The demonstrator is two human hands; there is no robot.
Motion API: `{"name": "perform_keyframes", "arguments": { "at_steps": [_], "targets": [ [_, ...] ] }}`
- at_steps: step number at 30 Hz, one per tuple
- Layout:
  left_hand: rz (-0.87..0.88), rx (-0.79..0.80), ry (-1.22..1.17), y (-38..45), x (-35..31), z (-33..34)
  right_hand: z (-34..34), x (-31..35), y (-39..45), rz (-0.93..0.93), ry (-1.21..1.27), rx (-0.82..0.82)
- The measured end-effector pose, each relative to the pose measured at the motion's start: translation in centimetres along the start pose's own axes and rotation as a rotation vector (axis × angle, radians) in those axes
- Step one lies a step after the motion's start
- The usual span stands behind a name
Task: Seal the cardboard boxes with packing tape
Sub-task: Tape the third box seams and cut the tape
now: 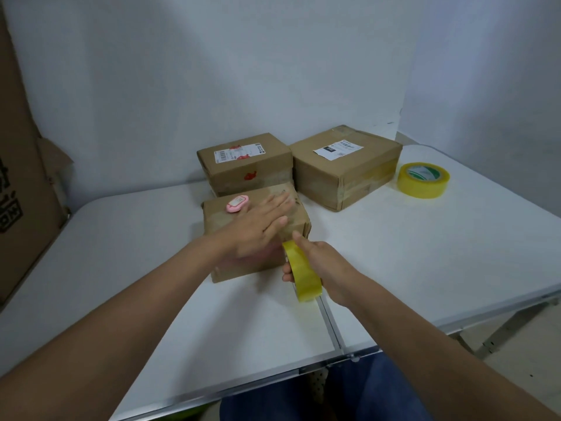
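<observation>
A small cardboard box [243, 268] lies near the middle of the white table [409, 253]. My left hand [258, 229] lies flat on its top with straight fingers. My right hand [321, 262] grips a yellow roll of packing tape [303, 275] at the box's right front corner, thumb pointing up at the box edge. Two more cardboard boxes stand behind: a medium box [246, 162] with a label and red marks, and a larger box [346, 168] with a white label at the right.
A small pink cutter [237, 203] sits on the near box's far left corner. A second yellow tape roll [423, 179] lies at the right. Flattened cardboard [21, 177] leans at the left. A seam [331, 326] splits the folding table.
</observation>
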State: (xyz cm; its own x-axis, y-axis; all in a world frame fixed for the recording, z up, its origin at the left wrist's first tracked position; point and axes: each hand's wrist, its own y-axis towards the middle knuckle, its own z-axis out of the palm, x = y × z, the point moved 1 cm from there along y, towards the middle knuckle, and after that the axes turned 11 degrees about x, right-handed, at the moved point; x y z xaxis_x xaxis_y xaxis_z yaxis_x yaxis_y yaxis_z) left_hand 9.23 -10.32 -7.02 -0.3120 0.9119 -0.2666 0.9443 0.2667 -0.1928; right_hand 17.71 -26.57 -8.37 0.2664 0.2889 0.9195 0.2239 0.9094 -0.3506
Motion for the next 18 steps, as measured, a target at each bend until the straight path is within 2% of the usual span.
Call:
{"name": "perform_keyframes", "arguments": {
  "at_steps": [4, 10, 18],
  "targets": [
    [-0.016, 0.041, 0.04, 0.0, 0.9, 0.2, 0.3, 0.4, -0.4, 0.033, 0.014, 0.026],
    [0.002, 0.052, 0.011, 0.6, 1.8, 0.2, 0.3, 1.3, -1.0, 0.048, 0.048, -0.021],
    [-0.027, -0.033, -0.049, 0.6, 1.3, 0.6, 0.8, -0.3, -1.4, 0.107, 0.176, 0.004]
  ]
}}
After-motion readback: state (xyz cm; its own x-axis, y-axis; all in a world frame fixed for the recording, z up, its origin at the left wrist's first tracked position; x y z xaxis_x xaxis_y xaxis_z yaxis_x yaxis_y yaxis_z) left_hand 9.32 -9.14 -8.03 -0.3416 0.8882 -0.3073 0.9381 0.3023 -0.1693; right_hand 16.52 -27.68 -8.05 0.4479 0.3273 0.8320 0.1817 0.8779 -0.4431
